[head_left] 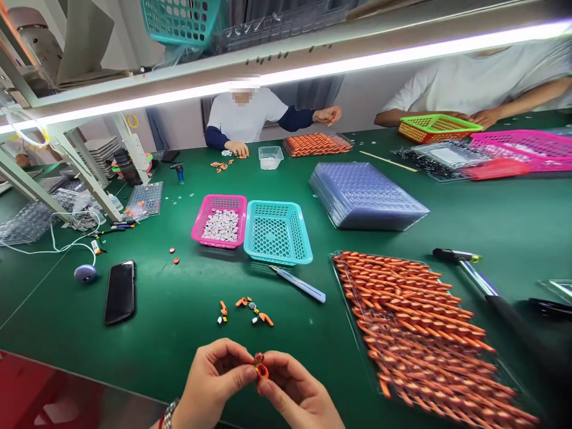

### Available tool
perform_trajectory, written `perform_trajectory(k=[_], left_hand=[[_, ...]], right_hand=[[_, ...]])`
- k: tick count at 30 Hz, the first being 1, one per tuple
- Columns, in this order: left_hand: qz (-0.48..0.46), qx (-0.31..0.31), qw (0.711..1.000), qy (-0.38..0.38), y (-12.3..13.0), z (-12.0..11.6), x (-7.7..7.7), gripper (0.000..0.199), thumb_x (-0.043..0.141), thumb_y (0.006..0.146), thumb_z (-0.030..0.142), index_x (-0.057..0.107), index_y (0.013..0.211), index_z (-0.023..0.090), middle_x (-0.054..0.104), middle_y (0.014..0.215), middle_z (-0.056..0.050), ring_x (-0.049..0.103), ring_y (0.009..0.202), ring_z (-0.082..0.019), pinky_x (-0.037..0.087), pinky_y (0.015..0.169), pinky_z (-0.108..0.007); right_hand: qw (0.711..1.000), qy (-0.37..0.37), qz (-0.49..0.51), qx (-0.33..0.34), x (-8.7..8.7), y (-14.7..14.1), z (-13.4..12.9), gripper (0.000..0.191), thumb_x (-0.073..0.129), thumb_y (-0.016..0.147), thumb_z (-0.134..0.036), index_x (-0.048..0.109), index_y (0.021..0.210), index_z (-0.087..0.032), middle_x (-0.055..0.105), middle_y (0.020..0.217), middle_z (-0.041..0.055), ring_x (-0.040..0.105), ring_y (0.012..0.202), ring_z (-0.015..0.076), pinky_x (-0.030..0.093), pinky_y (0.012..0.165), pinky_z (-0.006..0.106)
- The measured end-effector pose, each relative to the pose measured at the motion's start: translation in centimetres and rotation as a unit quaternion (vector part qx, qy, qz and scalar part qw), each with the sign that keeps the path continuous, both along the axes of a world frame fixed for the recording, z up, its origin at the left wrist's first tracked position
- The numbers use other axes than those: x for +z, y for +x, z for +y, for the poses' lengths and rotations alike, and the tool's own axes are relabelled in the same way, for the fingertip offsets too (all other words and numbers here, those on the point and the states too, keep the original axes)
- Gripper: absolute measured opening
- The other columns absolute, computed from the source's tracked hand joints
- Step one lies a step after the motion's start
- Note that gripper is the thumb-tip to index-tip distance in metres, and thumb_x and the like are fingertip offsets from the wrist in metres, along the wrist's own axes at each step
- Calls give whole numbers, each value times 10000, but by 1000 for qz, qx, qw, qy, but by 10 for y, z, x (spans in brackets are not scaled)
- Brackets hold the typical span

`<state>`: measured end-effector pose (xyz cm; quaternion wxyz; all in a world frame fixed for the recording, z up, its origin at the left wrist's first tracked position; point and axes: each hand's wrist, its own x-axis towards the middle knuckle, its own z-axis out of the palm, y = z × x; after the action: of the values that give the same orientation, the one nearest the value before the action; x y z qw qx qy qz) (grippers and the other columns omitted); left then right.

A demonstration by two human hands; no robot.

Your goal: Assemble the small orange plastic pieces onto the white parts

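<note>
Near the table's front edge, my left hand (218, 374) pinches a small orange plastic part (263, 372) between thumb and forefinger. From the other side my right hand (298, 390) grips the same part, fingertips closed on it. The part has a round, hollow orange shell and a darker round piece above it; fingers hide the rest. Just beyond my hands lie loose orange shells (267, 319) with tiny white, yellow and silver pieces (252, 306). A light-blue craft knife (301, 286) lies behind them. On the right, a clear tray holds rows of orange parts (411, 316).
A pink basket (195, 229) of small white pieces adjoins a turquoise basket (304, 244). Stacked clear trays (366, 193) stand behind. A black phone (120, 292) lies left, a black-handled hammer (480, 280) right. Across the table sit two people (250, 113); a lit lamp bar (286, 74) crosses overhead.
</note>
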<state>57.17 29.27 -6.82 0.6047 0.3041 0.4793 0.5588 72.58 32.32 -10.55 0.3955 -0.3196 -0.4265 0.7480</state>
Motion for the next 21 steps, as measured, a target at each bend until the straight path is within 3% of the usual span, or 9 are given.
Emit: perform_trajectory(k=[11, 16, 21], left_hand=[[175, -26, 984, 34, 0, -4, 11, 129, 765, 754, 269, 755, 778, 142, 691, 766, -60, 628, 747, -173, 497, 704, -249], [239, -33, 970, 31, 1, -5, 15, 103, 738, 755, 242, 735, 752, 139, 694, 762, -74, 634, 744, -201, 495, 705, -277], [230, -32, 972, 26, 1, -4, 15, 68, 733, 754, 218, 737, 749, 150, 701, 774, -67, 641, 757, -201, 498, 720, -276]], right_hand=[[996, -15, 84, -13, -1, -5, 1, 133, 813, 737, -197, 747, 821, -277, 696, 804, -24, 672, 769, 118, 563, 718, 168], [997, 33, 58, -41, -2, -4, 1, 145, 798, 748, -173, 718, 804, -280, 708, 825, -8, 688, 812, 152, 582, 770, 226], [994, 87, 20, -58, -4, -3, -1, 151, 777, 767, -179, 728, 853, -294, 730, 882, 18, 712, 854, 190, 595, 792, 258]])
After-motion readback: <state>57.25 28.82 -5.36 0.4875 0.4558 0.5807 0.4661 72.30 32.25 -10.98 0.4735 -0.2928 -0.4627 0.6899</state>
